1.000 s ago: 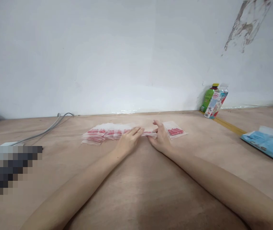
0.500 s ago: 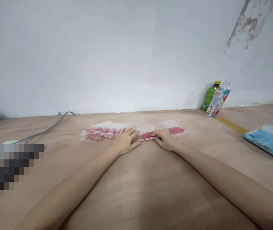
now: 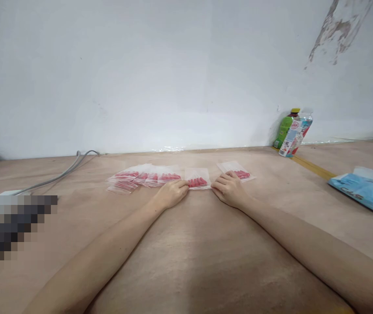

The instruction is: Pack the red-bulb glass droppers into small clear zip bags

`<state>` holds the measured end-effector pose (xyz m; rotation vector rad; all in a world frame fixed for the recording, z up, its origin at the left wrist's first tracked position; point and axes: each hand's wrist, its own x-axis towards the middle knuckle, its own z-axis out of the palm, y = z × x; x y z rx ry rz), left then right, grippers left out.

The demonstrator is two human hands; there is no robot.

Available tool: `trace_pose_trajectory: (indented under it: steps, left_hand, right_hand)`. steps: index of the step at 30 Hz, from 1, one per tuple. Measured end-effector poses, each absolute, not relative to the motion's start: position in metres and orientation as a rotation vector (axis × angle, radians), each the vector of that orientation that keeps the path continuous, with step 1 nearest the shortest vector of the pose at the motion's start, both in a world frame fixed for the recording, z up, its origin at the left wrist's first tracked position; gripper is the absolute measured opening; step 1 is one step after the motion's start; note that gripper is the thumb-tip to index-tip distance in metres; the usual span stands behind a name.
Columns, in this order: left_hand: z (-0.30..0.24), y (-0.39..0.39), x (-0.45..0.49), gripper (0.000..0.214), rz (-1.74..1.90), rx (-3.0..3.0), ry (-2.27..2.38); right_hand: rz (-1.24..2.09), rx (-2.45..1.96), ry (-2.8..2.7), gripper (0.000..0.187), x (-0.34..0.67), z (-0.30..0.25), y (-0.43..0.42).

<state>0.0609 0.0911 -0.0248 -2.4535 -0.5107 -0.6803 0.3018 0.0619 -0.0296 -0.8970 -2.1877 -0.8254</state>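
A small clear plastic bag [image 3: 197,174] with several red, stick-like pieces lies flat between my two hands. My left hand [image 3: 174,193] is closed, its fingertips pinching the bag's near left corner. At the near right corner, the bent fingers and thumb of my right hand [image 3: 228,188] close on the edge. Partly behind that hand lies another bag of red pieces [image 3: 234,167]. To the left, a row of overlapping bags of red pieces [image 3: 140,175] spreads out beyond my left hand. What exactly the red pieces are is too small to tell.
Against the white wall stand a green bottle with a yellow cap [image 3: 285,131] and a clear labelled bottle [image 3: 295,137]. A blue packet [image 3: 364,192] lies at the right. A grey cable [image 3: 55,178] runs along the left, near a blurred-out dark object [image 3: 13,226].
My left hand has drawn back and curled its fingers at the bag's left corner. My right hand has shifted slightly right to the other corner, uncovering more of the bag.
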Motion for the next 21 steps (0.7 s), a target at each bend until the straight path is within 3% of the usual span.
trace_pose_trajectory:
  steps: [21]
  left_hand:
    - [-0.021,0.088,0.062,0.022,-0.821,-2.396,-0.431]
  right_hand:
    - [-0.708,-0.961,-2.205,0.018,0.297,-0.03,0.067]
